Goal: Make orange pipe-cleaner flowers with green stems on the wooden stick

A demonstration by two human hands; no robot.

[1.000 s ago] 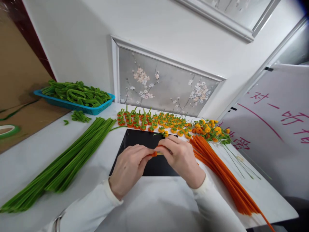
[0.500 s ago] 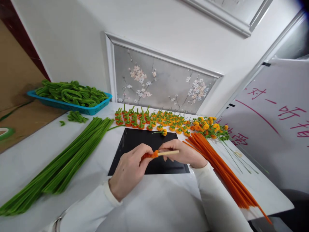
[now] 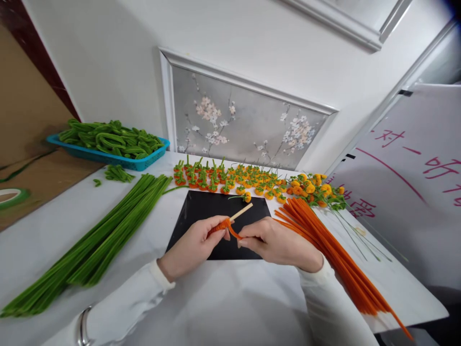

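Observation:
Above a black mat (image 3: pixel 194 211), my left hand (image 3: pixel 196 240) is closed round a thin wooden stick (image 3: pixel 242 211) with an orange pipe cleaner (image 3: pixel 235 232) coiled tightly on it. The bare end of the stick points up and to the right. My right hand (image 3: pixel 277 242) pinches the loose end of that pipe cleaner, which curves down from the coil. Just past the mat lies a small orange flower (image 3: pixel 247 197) with a thin stem.
Rows of small orange flowers with green tops (image 3: pixel 212 185) stand behind the mat. Green pipe cleaners (image 3: pixel 108 230) lie left, orange pipe cleaners (image 3: pixel 334 254) right. A blue tray (image 3: pixel 140 163) of green loops sits back left; a flower bunch (image 3: pixel 313 187) lies back right.
The stick has swung from nearly level to pointing up and right. My right hand has moved slightly down and right, and the pipe cleaner's loose end now shows between the hands.

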